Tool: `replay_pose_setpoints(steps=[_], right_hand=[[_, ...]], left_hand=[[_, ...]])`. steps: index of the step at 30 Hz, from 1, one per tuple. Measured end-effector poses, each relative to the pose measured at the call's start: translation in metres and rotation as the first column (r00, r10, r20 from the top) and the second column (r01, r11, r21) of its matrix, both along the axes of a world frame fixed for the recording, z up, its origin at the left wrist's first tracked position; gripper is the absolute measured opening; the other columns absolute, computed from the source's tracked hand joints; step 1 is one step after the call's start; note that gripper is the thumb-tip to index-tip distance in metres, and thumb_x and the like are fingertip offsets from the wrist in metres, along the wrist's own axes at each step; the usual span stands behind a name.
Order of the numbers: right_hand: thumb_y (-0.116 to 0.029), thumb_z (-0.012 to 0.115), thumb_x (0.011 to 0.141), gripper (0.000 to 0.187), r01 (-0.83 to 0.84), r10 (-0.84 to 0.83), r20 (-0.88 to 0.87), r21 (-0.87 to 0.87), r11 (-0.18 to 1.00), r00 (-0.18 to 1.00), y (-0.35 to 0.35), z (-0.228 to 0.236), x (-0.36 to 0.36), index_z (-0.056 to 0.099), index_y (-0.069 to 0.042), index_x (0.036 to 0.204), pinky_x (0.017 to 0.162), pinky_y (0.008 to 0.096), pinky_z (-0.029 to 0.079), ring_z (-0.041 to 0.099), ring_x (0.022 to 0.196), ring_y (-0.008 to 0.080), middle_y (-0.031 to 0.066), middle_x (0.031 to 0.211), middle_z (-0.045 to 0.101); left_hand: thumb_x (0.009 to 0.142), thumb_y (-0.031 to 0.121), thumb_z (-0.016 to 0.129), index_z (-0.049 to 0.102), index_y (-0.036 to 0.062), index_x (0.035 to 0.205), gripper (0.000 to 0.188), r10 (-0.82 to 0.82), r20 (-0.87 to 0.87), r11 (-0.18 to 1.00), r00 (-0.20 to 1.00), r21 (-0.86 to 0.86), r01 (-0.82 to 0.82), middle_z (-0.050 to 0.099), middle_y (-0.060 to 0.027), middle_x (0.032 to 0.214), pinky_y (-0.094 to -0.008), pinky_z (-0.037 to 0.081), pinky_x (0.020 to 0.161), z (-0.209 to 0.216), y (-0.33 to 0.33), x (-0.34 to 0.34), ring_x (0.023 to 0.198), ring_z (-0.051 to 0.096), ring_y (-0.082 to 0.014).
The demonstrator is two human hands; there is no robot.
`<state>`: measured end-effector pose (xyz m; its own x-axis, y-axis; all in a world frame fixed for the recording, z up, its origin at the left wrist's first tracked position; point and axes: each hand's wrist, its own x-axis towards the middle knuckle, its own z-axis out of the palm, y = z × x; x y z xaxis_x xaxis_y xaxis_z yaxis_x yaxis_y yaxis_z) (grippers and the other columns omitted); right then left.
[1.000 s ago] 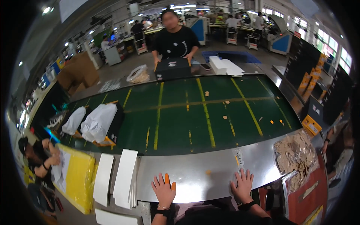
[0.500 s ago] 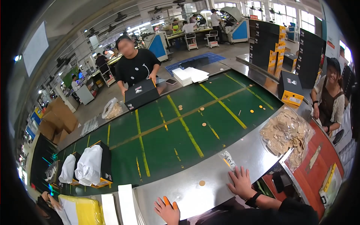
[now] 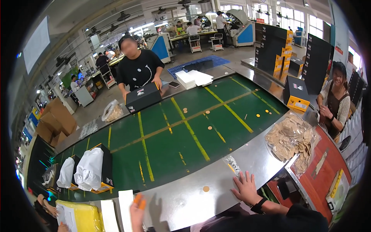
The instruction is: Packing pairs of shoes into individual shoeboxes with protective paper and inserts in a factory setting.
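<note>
My left hand (image 3: 136,212) has moved to the white cards (image 3: 125,205) at the left end of the steel counter (image 3: 181,208); its fingers are blurred, so I can't tell their opening or hold. My right hand (image 3: 247,189) rests empty on the counter, fingers spread. Beyond the counter lies the green belt (image 3: 166,150).

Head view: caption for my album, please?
Right hand spread over a metal ledge, left hand near a white stack, beside a green belt.
</note>
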<state>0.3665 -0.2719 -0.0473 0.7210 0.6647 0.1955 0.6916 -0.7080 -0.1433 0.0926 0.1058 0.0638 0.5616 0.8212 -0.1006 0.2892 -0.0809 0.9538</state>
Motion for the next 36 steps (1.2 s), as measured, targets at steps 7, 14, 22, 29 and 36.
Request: replay_pose_setpoints(steps=[7, 14, 22, 29, 36], right_hand=[[-0.051, 0.058, 0.087, 0.061, 0.0, 0.001, -0.037, 0.018, 1.0, 0.999, 0.005, 0.007, -0.004, 0.052, -0.016, 0.137, 0.106, 0.0677, 0.023, 0.033, 0.133, 0.052, 0.0254, 0.145, 0.039], [-0.049, 0.057, 0.088, 0.06, -0.012, 0.012, -0.039, 0.003, 1.0, 0.999, 0.005, 0.009, -0.006, 0.052, -0.015, 0.137, 0.106, 0.068, 0.023, 0.034, 0.131, 0.0534, 0.0257, 0.145, 0.04], [-0.047, 0.061, 0.085, 0.061, -0.007, 0.006, -0.062, -0.024, 1.0, 0.998, 0.011, 0.015, -0.012, 0.054, -0.013, 0.135, 0.105, 0.068, 0.024, 0.033, 0.131, 0.0534, 0.0264, 0.145, 0.039], [-0.046, 0.061, 0.084, 0.061, 0.0, -0.003, -0.102, -0.034, 0.999, 0.995, 0.015, 0.019, -0.013, 0.054, -0.011, 0.134, 0.107, 0.0677, 0.021, 0.031, 0.132, 0.0545, 0.0285, 0.144, 0.039], [-0.045, 0.06, 0.082, 0.065, 0.009, -0.015, -0.169, -0.034, 0.999, 0.985, 0.021, 0.025, -0.019, 0.053, -0.006, 0.134, 0.109, 0.0672, 0.017, 0.027, 0.134, 0.056, 0.0315, 0.146, 0.034]], left_hand=[[0.093, 0.034, 0.06, 0.036, 0.0181, 0.146, 0.06, 0.373, 0.288, 0.926, 0.882, -0.172, -0.336, 0.053, -0.0076, 0.131, -0.0341, 0.047, 0.078, 0.027, 0.139, -0.077, 0.101, 0.055, -0.0172], [0.084, 0.064, 0.059, 0.029, 0.0275, 0.149, 0.08, 0.768, 0.239, 0.609, 0.595, -0.56, -0.561, 0.046, -0.0084, 0.138, -0.0402, 0.043, 0.084, -0.035, 0.265, -0.142, 0.101, 0.05, -0.0209], [0.073, 0.089, 0.046, 0.025, -0.0043, 0.147, 0.121, 0.804, 0.313, 0.55, 0.505, -0.714, -0.434, 0.036, -0.0128, 0.148, -0.0383, 0.028, 0.11, -0.085, 0.342, -0.157, 0.134, 0.035, -0.0267], [0.073, 0.09, 0.041, 0.027, 0.0078, 0.149, 0.112, 0.799, 0.393, 0.561, 0.454, -0.759, -0.331, 0.033, -0.0086, 0.153, -0.0426, 0.026, 0.111, -0.095, 0.357, -0.13, 0.137, 0.033, -0.0278], [0.075, 0.09, 0.033, 0.026, 0.0141, 0.151, 0.108, 0.781, 0.392, 0.598, 0.486, -0.695, -0.4, 0.032, -0.0064, 0.154, -0.0375, 0.028, 0.103, -0.079, 0.356, -0.127, 0.135, 0.034, -0.0259]])
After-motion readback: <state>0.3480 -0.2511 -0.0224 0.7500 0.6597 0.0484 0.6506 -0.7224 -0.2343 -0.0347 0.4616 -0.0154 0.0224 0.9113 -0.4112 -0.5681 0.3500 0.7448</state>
